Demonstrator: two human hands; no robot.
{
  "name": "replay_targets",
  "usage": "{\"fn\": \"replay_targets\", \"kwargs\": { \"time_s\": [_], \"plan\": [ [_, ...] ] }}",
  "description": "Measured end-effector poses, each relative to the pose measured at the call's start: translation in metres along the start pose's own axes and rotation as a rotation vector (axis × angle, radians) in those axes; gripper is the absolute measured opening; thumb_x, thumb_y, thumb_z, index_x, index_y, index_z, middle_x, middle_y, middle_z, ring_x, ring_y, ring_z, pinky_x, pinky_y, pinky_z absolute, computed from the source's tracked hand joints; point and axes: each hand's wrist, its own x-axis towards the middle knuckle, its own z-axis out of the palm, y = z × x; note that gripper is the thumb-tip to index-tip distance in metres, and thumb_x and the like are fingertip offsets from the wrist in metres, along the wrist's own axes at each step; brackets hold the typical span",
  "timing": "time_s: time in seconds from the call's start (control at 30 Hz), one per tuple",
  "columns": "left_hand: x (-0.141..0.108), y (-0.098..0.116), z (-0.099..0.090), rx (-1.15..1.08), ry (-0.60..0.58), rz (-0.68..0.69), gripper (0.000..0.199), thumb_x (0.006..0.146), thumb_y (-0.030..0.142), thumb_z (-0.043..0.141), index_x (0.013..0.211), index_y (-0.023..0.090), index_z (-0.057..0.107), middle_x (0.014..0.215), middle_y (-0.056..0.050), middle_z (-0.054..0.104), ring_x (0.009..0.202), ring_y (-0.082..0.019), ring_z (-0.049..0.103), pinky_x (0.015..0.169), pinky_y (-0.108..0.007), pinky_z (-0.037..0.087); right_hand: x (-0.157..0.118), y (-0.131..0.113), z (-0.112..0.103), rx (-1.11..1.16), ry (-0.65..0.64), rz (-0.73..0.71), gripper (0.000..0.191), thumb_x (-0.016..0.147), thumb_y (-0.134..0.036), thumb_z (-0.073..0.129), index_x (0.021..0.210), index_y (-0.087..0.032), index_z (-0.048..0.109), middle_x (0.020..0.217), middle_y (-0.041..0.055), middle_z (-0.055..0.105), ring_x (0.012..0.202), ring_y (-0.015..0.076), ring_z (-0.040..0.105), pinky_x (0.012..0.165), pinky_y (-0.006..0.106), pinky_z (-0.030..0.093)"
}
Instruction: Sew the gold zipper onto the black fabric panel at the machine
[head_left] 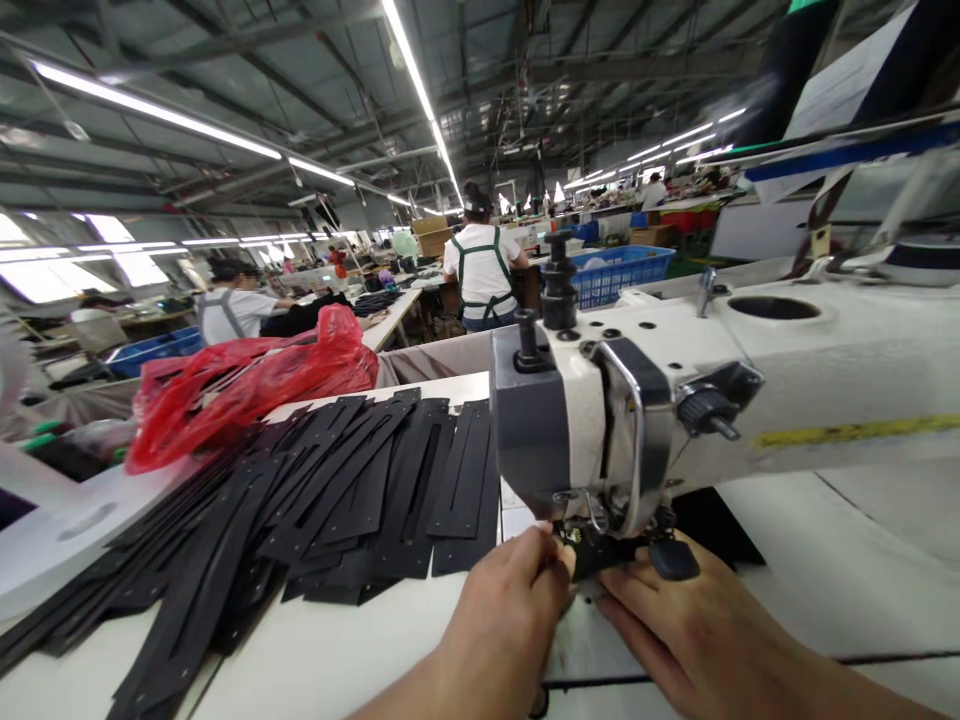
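A black flat piece (716,528) lies under the head of a white and grey sewing machine (529,440), its right end showing behind the machine. My left hand (517,605) is closed, thumb and fingertips pinching the piece's near left edge beside the presser foot. My right hand (682,620) grips the same piece just right of the needle area, fingers pressed together and partly hidden under a dark lever (673,560). The needle and the piece's middle are mostly hidden by the machine head and my fingers. Left of the machine lie many loose black strips (341,490) with long slots.
A red plastic bag (255,380) rests behind the strips. A white curved part (90,520) stands at the left edge. Beyond the table are a blue basket (622,275), a person in a green-strapped apron (480,265) and another person at left (236,305).
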Motion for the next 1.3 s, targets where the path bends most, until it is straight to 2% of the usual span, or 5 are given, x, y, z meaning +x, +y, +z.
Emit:
{"fn": "replay_targets", "kwargs": {
  "time_s": [0.37, 0.73, 0.97, 1.17, 1.3],
  "plan": [
    [0.005, 0.001, -0.001, 0.006, 0.013, -0.053, 0.016, 0.089, 0.014, 0.046, 0.090, 0.013, 0.061, 0.087, -0.008, 0.061, 0.076, -0.019, 0.060, 0.067, -0.029, 0.052, 0.006, 0.001, -0.002, -0.121, 0.068, -0.113, 0.029, 0.090, -0.010, 0.035, 0.086, -0.020, 0.062, 0.078, 0.0007, 0.066, 0.073, 0.0160, 0.059, 0.072, 0.032, 0.035],
    [0.007, -0.002, -0.004, 0.010, -0.058, -0.074, 0.013, 0.083, 0.009, 0.054, 0.092, 0.012, 0.063, 0.091, -0.009, 0.063, 0.081, -0.021, 0.061, 0.071, -0.031, 0.052, 0.010, 0.001, -0.004, -0.168, 0.095, -0.121, 0.033, 0.092, -0.014, 0.034, 0.073, -0.019, 0.060, 0.074, 0.0013, 0.065, 0.071, 0.0160, 0.059, 0.069, 0.031, 0.038],
    [0.008, -0.003, 0.000, -0.002, -0.025, -0.077, 0.007, 0.082, 0.010, 0.058, 0.086, 0.013, 0.063, 0.089, -0.007, 0.063, 0.080, -0.019, 0.062, 0.071, -0.027, 0.052, 0.014, -0.002, -0.015, -0.409, 0.339, -0.186, 0.027, 0.093, -0.019, 0.037, 0.085, -0.018, 0.063, 0.067, 0.0037, 0.062, 0.062, 0.0188, 0.055, 0.065, 0.035, 0.038],
    [0.008, -0.006, 0.004, 0.026, -0.016, -0.036, 0.005, 0.080, 0.009, 0.060, 0.084, 0.012, 0.063, 0.088, -0.008, 0.063, 0.080, -0.020, 0.061, 0.070, -0.028, 0.052, 0.020, 0.001, -0.011, -0.375, 0.260, -0.175, 0.033, 0.093, -0.016, 0.030, 0.091, -0.019, 0.063, 0.080, 0.0050, 0.067, 0.074, 0.0188, 0.060, 0.060, 0.030, 0.043],
    [0.010, -0.005, 0.001, 0.061, -0.032, -0.010, 0.003, 0.080, 0.010, 0.061, 0.082, 0.011, 0.062, 0.086, -0.008, 0.064, 0.078, -0.020, 0.061, 0.069, -0.028, 0.052, 0.022, -0.001, -0.009, -0.396, 0.308, -0.225, 0.041, 0.095, -0.010, 0.022, 0.091, -0.018, 0.061, 0.075, 0.0022, 0.067, 0.065, 0.0144, 0.060, 0.057, 0.027, 0.043]
  ]
}}
